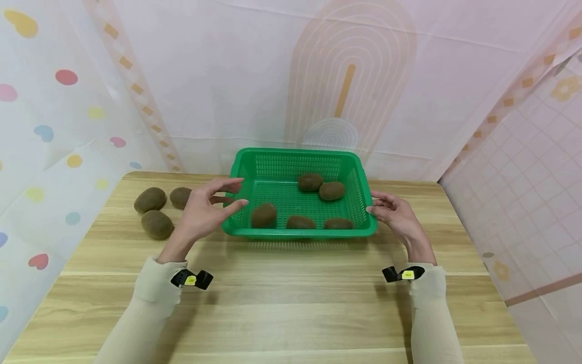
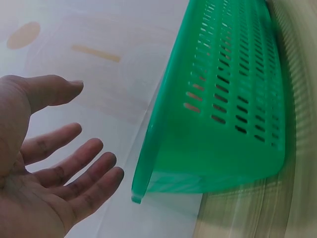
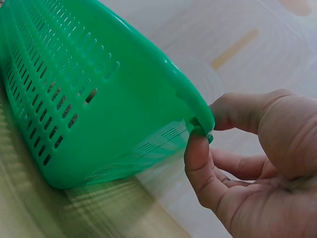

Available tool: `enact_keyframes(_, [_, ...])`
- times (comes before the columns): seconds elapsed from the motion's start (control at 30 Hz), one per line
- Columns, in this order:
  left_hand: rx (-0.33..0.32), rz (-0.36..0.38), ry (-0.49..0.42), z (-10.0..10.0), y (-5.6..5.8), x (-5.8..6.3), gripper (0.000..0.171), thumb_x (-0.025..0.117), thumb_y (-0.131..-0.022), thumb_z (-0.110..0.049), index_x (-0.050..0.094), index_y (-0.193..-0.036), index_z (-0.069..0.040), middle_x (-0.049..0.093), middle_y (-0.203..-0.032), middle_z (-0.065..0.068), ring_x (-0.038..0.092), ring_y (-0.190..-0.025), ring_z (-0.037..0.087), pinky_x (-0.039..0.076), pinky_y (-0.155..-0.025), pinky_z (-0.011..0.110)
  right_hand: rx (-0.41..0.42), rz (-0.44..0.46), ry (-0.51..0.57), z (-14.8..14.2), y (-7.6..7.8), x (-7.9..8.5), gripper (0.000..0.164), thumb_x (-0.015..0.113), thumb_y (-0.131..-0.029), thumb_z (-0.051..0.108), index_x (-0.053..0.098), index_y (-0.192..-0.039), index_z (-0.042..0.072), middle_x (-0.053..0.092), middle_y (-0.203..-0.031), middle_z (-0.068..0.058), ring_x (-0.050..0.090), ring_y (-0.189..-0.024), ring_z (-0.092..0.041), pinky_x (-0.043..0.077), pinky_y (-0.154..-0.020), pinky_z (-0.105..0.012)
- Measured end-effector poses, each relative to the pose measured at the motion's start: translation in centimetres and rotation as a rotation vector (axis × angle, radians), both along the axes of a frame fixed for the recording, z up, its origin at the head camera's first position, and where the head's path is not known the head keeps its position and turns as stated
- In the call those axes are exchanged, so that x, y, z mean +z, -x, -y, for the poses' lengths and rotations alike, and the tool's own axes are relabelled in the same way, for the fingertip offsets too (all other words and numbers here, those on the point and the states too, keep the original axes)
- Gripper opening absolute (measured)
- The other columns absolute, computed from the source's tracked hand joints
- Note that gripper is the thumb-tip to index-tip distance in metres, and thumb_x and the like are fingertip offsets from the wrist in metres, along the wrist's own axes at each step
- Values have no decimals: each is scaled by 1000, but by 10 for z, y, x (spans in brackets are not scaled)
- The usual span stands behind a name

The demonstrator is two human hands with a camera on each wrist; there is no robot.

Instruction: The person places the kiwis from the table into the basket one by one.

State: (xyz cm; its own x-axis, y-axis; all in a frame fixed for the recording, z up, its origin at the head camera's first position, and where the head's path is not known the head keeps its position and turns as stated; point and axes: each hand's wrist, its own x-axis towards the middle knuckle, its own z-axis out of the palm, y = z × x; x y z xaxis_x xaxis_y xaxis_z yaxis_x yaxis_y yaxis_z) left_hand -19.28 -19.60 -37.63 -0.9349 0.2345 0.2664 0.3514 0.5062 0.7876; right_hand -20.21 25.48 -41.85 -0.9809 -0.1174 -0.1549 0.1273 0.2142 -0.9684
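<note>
Five brown, oval kiwis (image 1: 264, 216) lie in the slotted green plastic basket (image 1: 279, 233), between the left hand (image 1: 202, 215) and right hand (image 1: 397, 215). Three more kiwis (image 1: 157, 224) rest just outside the left hand. My head view overlaps that hand with the rim (image 2: 149, 144); the left wrist feed shows me its spread fingers (image 2: 99, 191) clear of it. The right hand pinches the rim.

A wood-grain worktop (image 1: 291, 303) lies before a creased back wall covering (image 1: 218, 91) with a concentric arch; the left wall (image 1: 54, 167) shows coloured hearts, the right wall (image 1: 532, 167) a pink grid.
</note>
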Motion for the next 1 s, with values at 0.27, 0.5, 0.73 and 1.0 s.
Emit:
enact_keyframes(0.27, [39,-57,-8,10,1,-3,55,76,-94,-23,58,-145,-8,60,-137,20,57,-128,37,52,-102,57,9,-7,-5,0,-1,2,60,64,-101,10,41,-155,1,56,-120,-7,62,-101,-6,56,-88,-20])
enact_keyframes(0.5, [119,-63,33,21,0,-7,63,77,-93,-29,54,-150,-12,56,-142,18,49,-136,38,47,-106,60,13,-4,-1,-2,-3,4,61,63,-101,11,40,-156,1,55,-119,-7,61,-101,-6,55,-89,-20])
enact_keyframes(0.73, [206,-105,103,42,0,-19,68,80,-91,-32,53,-150,-13,54,-141,20,52,-125,41,43,-102,62,17,-9,16,-1,-1,1,60,63,-101,9,39,-156,0,57,-120,-7,64,-100,-5,56,-88,-20])
enact_keyframes(1.0, [297,-70,187,64,-3,-29,79,81,-87,-44,49,-153,-16,47,-150,20,40,-140,46,33,-110,68,10,-11,12,0,-1,1,60,63,-101,9,40,-156,0,57,-118,-5,64,-98,-4,56,-87,-20])
